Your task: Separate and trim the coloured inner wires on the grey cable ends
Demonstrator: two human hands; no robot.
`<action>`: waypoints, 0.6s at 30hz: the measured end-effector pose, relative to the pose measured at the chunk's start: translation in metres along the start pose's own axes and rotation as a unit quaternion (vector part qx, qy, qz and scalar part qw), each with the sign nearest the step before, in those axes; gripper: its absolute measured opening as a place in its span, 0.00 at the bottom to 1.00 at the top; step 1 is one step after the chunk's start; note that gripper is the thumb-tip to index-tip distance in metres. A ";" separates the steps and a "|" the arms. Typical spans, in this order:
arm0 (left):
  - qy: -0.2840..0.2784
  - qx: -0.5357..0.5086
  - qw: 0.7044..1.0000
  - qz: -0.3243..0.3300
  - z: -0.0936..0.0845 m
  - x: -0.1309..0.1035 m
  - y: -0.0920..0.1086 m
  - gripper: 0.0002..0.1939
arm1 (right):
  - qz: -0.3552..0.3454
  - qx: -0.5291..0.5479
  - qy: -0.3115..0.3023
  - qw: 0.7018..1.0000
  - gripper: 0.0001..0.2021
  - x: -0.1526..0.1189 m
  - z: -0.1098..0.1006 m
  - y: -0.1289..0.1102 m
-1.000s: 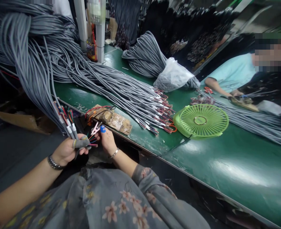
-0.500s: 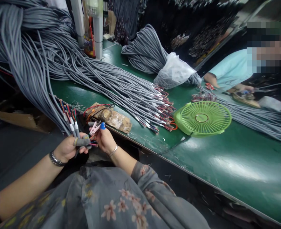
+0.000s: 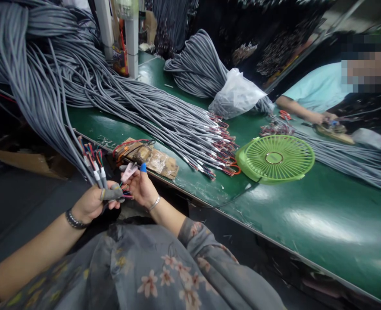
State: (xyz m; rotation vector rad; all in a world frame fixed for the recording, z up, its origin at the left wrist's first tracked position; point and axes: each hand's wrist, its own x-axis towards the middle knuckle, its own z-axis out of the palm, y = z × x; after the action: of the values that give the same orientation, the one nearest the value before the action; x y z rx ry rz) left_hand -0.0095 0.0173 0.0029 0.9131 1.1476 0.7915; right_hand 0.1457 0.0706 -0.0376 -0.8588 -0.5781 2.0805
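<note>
My left hand (image 3: 95,201), its thumb wrapped in grey, is closed round several grey cables (image 3: 100,178) below the table edge. White bands ring the cables near their stripped ends, where thin coloured wires (image 3: 90,150) fan out. More wires, red and blue among them, stick out past my left thumb towards my right hand (image 3: 141,189). Between the fingers of that hand is a small pink clip-like tool (image 3: 129,171); its exact kind is unclear. A blue cover (image 3: 143,167) caps the raised right thumb.
A long heap of grey cables (image 3: 138,101) lies across the green table (image 3: 274,232). Near its edge is a taped wooden block (image 3: 158,161). A green fan (image 3: 274,158) stands to the right, and a co-worker's hands (image 3: 326,118) work beyond it.
The pink tool has turned a little in my right hand, and my right thumb has lifted away from it. My left hand keeps hold of the cables. The co-worker's arm has shifted.
</note>
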 end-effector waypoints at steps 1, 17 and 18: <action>0.012 0.005 1.000 0.013 0.002 -0.004 -0.002 0.22 | 0.010 0.002 -0.008 1.000 0.29 -0.002 -0.001 -0.001; 0.149 -0.044 0.978 0.136 0.018 -0.010 -0.014 0.24 | -0.056 -0.018 -0.010 0.998 0.19 -0.003 -0.004 0.005; 0.149 -0.046 0.978 0.136 0.019 -0.009 -0.014 0.24 | -0.060 -0.023 -0.007 0.998 0.20 -0.002 -0.005 0.005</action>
State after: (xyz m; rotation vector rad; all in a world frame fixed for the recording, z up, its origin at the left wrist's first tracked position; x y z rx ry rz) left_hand 0.0075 -0.0004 -0.0029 0.9044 1.2466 1.2267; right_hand 0.1478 0.0664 -0.0431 -0.8149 -0.6706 1.9738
